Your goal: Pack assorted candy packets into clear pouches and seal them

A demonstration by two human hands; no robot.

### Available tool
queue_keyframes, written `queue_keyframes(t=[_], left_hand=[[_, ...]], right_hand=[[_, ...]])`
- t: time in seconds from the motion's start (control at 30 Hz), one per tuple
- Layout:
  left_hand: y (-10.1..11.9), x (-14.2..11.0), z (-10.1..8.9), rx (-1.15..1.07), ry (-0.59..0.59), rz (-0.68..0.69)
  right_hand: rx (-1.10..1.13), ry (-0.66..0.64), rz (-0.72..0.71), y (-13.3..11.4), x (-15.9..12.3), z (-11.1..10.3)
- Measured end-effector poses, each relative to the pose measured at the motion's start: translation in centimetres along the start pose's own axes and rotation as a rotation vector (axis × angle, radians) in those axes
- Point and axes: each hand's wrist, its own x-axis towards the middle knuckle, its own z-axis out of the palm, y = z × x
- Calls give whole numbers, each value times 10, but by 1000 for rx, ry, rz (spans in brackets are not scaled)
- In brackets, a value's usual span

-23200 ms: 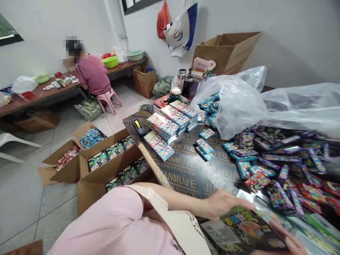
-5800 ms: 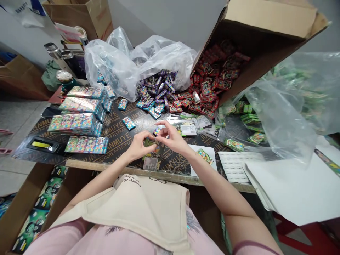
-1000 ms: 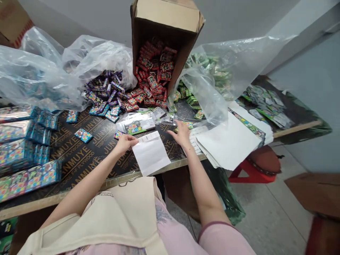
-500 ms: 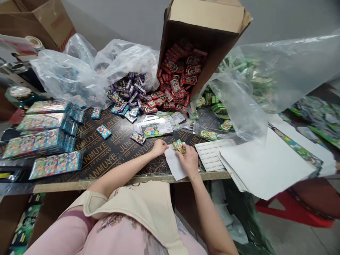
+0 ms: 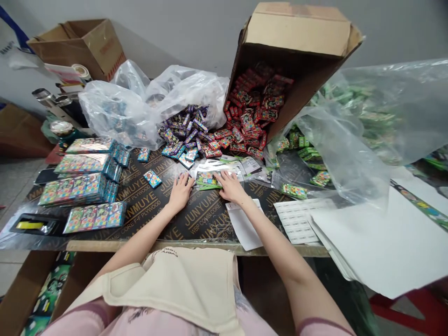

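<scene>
My left hand lies palm down on the dark plywood table, its fingers stretched out. A small purple box is partly hidden at its fingertips. My right hand rests with spread fingers on the right end of a flat, green-printed card, among clear plastic bags. No small green box shows in the right hand; whether one lies under it I cannot tell. A white slip of paper lies beneath my right forearm. A small blue box lies left of my left hand.
Wrapped multi-packs are stacked at the left. Purple boxes and red boxes lie heaped behind, the red ones spilling from a tipped carton. Green boxes sit by a plastic bag. White sheets and a label sheet lie right.
Both hands have moved forward, away from the table's front edge. My right hand has left the white slip and no longer visibly holds the green box. The camera view has shifted left.
</scene>
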Motion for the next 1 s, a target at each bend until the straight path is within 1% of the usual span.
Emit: queue_keyframes(t=[0.03,0.1,0.2,0.23,0.3,0.37,0.43,0.5,0.57,0.6,0.67,0.73,0.8,0.83,0.9,1.0], left_hand=[[-7,2,-1,-25,27,-38],[-18,3,-5,-130,88,-117],[-21,-5,-12,-436,165,-208],[-18,-8,-14,-559,186,-234],[-7,-15,-16,-819,214,-285],[8,-19,-18,-1121,212,-344],[23,-21,-22,-1456,185,-417],[35,-23,-29,-1748,170,-525],[42,-27,-38,-1938,126,-630],[44,-31,-43,-1998,75,-655],[44,-41,-51,-2045,-61,-627],[42,-53,-58,-2026,-204,-525],[41,-61,-61,-1977,-285,-418],[40,-64,-62,-1953,-313,-372],[38,-66,-63,-1903,-336,-301],[33,-65,-67,-1817,-299,-227]], right_hand=[[-29,-32,-33,-2,6,0],[-80,-55,-93,-3,10,-1],[-100,-75,-146,-1,9,-7],[-94,-83,-132,-1,9,-12],[-82,-57,-35,-9,7,-23],[-42,26,94,-33,2,-36],[83,112,138,-72,-8,-46],[304,157,59,-113,-17,-54],[542,208,-25,-142,-22,-59],[650,253,-41,-149,-23,-63],[802,401,-2,-148,-22,-70],[870,544,72,-134,-18,-77],[898,592,95,-117,-15,-84],[903,578,80,-110,-14,-87],[891,506,12,-100,-14,-92],[814,340,-133,-94,-17,-100]])
